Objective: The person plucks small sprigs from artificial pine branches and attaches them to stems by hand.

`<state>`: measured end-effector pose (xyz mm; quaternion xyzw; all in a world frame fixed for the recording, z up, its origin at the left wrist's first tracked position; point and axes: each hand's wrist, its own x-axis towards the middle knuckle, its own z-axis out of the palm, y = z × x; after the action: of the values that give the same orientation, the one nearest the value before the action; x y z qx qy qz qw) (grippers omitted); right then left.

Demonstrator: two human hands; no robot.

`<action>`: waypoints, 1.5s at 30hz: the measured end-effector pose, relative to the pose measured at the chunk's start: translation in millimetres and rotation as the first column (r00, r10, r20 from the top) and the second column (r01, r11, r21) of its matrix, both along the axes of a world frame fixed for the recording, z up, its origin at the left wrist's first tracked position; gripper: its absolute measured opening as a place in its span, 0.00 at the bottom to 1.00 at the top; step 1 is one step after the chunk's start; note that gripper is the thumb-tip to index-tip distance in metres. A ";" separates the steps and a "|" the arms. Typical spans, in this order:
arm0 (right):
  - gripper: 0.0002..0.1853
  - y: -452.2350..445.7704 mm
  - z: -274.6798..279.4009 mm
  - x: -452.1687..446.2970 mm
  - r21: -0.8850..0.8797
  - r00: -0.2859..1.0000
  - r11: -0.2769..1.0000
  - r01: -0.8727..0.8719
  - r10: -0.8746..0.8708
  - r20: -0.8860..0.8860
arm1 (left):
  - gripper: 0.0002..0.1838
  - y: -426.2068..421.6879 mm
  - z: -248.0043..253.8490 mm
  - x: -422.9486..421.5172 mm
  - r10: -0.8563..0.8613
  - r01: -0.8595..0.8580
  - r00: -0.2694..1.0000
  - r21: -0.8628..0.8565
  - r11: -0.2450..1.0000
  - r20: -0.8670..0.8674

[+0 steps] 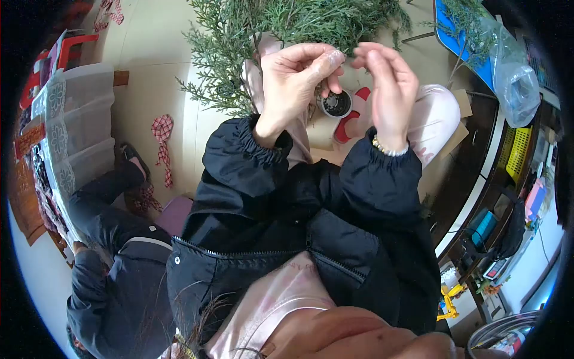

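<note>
My left hand (300,76) is raised in front of me, its thumb and index finger pressed together; whatever is between them is too small to make out. Close to its right, my right hand (391,84) is up with its fingers curled toward the left hand, and the fingertips of the two hands are a short gap apart. Below and between the hands sits a round white container (336,104) with dark contents. Green leafy branches (317,24) lie just beyond both hands.
A person in dark clothes (128,269) is at the lower left, near a lace-covered table (89,113). Checked cloth (162,131) lies on the floor. At the right are a blue board (454,36), a clear plastic bag (515,84) and a yellow basket (519,152).
</note>
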<state>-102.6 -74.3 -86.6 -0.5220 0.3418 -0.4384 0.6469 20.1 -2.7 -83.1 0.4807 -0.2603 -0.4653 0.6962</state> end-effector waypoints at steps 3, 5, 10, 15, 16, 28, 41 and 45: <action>0.07 -33.9 -73.5 -31.6 0.180 0.965 0.982 -0.055 0.098 -0.245 | 0.06 1.8 -3.0 1.5 -0.022 0.022 1.000 -0.028 0.999 0.013; 0.10 -55.4 -172.2 -60.3 0.209 0.576 0.931 -0.298 0.350 -0.739 | 0.06 1.8 -4.6 3.9 -0.033 0.033 0.999 -0.051 0.998 0.003; 0.09 -23.1 -238.4 -35.2 0.400 0.004 0.823 -0.404 0.439 -0.898 | 0.08 2.4 -7.4 10.0 -0.066 0.063 0.998 -0.099 0.993 -0.025; 0.09 -11.1 -270.8 -29.7 0.393 -0.168 0.775 -0.495 0.358 -0.918 | 0.08 1.0 -8.9 14.7 -0.042 0.038 0.998 -0.087 0.995 -0.050; 0.09 -10.0 -273.9 -29.0 0.391 -0.185 0.769 -0.505 0.346 -0.920 | 0.08 0.0 -9.2 13.3 -0.011 0.012 1.000 -0.064 0.998 0.011; 0.09 0.3 -282.3 -34.8 0.376 -0.259 0.722 -0.581 0.274 -0.926 | 0.07 0.5 -14.1 22.6 0.027 -0.028 1.000 -0.093 0.995 -0.017; 0.08 -7.6 -50.8 -17.1 0.091 0.998 0.996 0.003 0.004 -0.070 | 0.09 -3.5 -10.9 9.9 -0.026 0.024 0.998 -0.031 0.999 -0.054; 0.08 1.5 -17.7 -2.2 -0.059 1.000 0.998 -0.003 0.004 0.026 | 0.09 -4.5 -13.4 6.8 -0.068 0.067 0.998 -0.070 0.995 -0.014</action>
<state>-104.7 -72.8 -104.3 -0.5357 0.3196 -0.4538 0.6363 26.8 -7.3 -96.5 0.4433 -0.2869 -0.4830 0.6985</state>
